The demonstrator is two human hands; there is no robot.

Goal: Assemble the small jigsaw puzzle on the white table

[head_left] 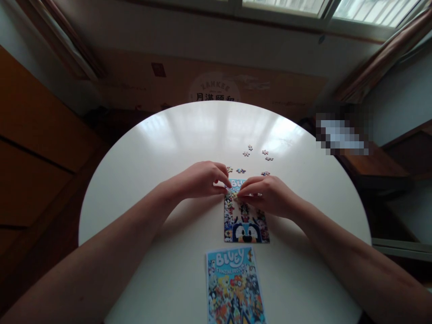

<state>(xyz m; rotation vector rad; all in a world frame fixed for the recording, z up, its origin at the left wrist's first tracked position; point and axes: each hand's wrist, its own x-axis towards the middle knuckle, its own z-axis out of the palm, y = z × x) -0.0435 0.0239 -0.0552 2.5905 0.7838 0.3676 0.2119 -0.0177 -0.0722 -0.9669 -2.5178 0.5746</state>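
Note:
A partly assembled jigsaw puzzle lies on the white table, a blue cartoon dog's face at its lower end. At its upper left edge is my left hand, its thumb and index finger slightly apart and touching the border area. My right hand reaches over the upper middle of the puzzle, thumb and fingers pinched on a small yellowish puzzle piece. Part of the puzzle beneath the fingers is hidden. Closer to me lies a printed reference picture with "Bluey" lettering, cut off by the frame's bottom.
Beyond the puzzle, several loose pieces are scattered, among them one piece near my hands and another farther off. The round white table has a curved edge. A wooden chair stands at the right, and a large cardboard box stands behind.

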